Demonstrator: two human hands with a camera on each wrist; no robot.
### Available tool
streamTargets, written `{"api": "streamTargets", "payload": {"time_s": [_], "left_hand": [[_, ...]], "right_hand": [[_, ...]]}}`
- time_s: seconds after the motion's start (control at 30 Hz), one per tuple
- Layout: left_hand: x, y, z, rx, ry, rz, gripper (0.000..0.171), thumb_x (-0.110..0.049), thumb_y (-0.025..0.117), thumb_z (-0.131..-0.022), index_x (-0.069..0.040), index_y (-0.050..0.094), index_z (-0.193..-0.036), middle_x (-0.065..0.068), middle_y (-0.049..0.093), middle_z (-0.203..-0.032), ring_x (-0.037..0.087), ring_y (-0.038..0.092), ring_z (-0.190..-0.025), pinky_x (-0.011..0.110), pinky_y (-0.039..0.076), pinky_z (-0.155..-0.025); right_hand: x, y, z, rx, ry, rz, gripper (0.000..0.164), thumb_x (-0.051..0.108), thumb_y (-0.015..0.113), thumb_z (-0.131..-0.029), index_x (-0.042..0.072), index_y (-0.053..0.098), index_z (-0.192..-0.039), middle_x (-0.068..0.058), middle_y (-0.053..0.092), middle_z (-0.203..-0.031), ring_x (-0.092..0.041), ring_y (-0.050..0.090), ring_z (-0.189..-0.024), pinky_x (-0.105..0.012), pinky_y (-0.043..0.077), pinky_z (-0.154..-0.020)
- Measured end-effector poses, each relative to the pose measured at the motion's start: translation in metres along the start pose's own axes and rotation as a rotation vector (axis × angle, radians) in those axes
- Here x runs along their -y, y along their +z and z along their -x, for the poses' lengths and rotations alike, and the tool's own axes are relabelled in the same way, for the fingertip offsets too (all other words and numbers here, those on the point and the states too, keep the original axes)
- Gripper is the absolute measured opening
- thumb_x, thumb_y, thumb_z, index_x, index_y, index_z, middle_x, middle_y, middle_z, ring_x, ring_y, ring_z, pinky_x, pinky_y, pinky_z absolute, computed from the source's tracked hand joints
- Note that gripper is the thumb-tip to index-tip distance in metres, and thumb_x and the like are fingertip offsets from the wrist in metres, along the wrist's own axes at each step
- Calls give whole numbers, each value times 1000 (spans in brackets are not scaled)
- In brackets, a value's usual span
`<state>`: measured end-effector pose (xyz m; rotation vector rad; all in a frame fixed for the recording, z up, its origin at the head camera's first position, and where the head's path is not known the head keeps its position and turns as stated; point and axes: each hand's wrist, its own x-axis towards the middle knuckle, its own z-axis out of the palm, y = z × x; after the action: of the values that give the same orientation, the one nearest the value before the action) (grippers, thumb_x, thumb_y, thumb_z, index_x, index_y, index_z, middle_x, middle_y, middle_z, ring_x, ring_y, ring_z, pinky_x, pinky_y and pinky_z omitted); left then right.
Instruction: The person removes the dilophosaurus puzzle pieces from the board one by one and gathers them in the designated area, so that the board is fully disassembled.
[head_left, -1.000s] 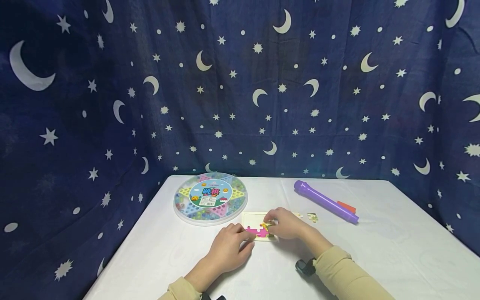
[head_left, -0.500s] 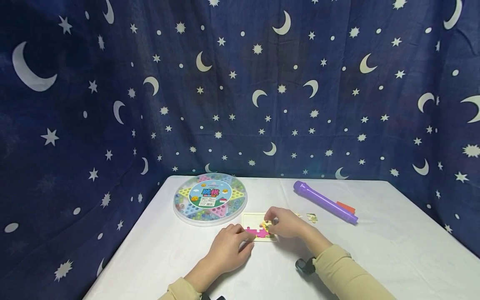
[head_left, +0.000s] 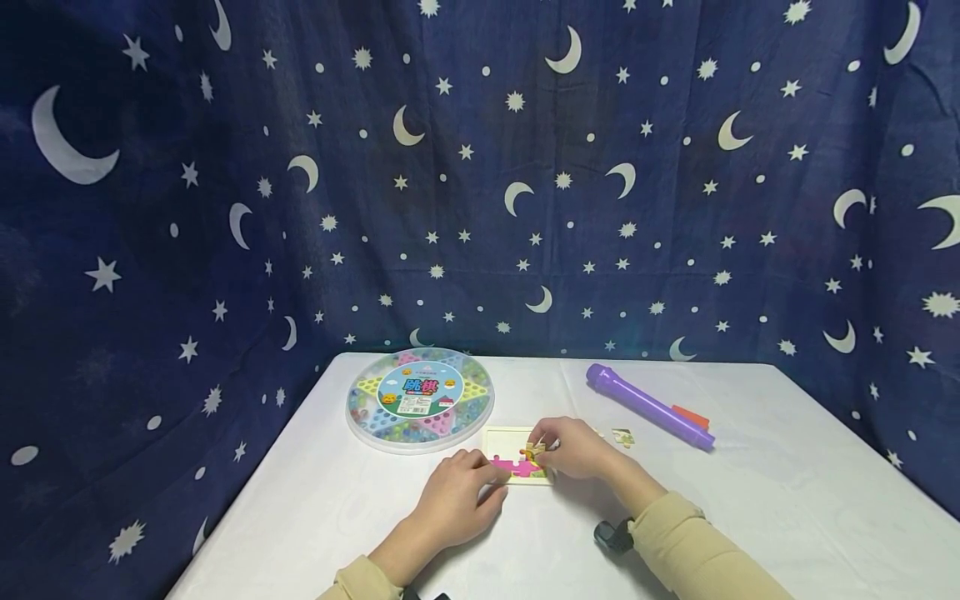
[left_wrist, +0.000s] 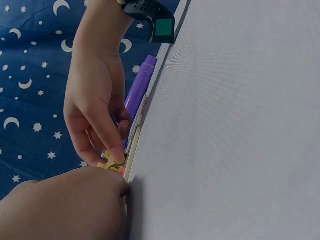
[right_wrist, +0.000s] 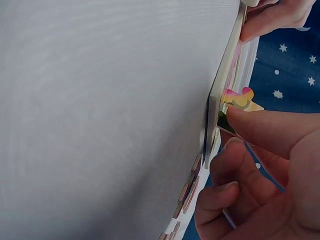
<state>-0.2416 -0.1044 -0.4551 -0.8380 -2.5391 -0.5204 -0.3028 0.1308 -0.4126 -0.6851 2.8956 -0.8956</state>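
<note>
A small pale puzzle frame [head_left: 510, 430] lies on the table, with bright pink puzzle pieces [head_left: 517, 467] along its near side. My right hand [head_left: 576, 448] is over the frame's right part and pinches a yellow puzzle piece [right_wrist: 239, 100] between thumb and fingers. That piece has a pink corner and stands tilted at the frame's edge in the right wrist view. My left hand [head_left: 459, 493] rests at the frame's near left corner, its forefinger reaching over the pink pieces and its thumb lower, beside the frame. My palm hides the left fingertips in the left wrist view.
A loose puzzle piece [head_left: 622, 437] lies right of the frame; more pieces [right_wrist: 188, 192] show beside it in the right wrist view. A round Chinese checkers box [head_left: 375, 427] stands back left. A purple tube-shaped stick [head_left: 648, 406] lies back right, with a flat orange-red item [head_left: 692, 416] behind it.
The yellow puzzle piece has turned slightly in my right hand's fingers, over the same spot of the frame. My left hand has stayed in place.
</note>
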Motion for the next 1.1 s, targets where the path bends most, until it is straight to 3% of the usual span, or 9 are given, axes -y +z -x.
{"api": "streamTargets", "payload": {"time_s": [0.37,0.7,0.93,1.1], "left_hand": [[0,0,1,-18,13,1,18,-30,72,-93,-22,78,-108,-9,62,-93,11,57,-86,35,48,-76],[-1,0,0,-28,20,3,17,-29,73,-93,-22,78,-107,-9,62,-93,11,57,-86,35,48,-76],[0,1,2,-40,17,12,17,-29,73,-93,-22,79,-108,-10,61,-92,9,56,-85,35,48,-75],[-1,0,1,-29,15,25,17,-28,73,-93,-21,79,-108,-9,62,-92,9,56,-85,34,48,-75]], "right_hand": [[-11,-2,0,-34,-56,-27,11,8,75,-89,17,72,-95,8,66,-84,-12,57,-74,-36,48,-70],[-32,-25,15,-47,94,-121,11,14,73,-94,18,76,-104,2,64,-87,-17,59,-65,-34,50,-57],[-62,-43,31,-69,152,-86,15,21,76,-92,19,76,-106,2,66,-94,-18,58,-82,-36,49,-68],[-77,-55,48,-79,196,-116,19,23,78,-91,15,74,-108,-1,64,-91,-19,60,-74,-37,50,-62]]}}
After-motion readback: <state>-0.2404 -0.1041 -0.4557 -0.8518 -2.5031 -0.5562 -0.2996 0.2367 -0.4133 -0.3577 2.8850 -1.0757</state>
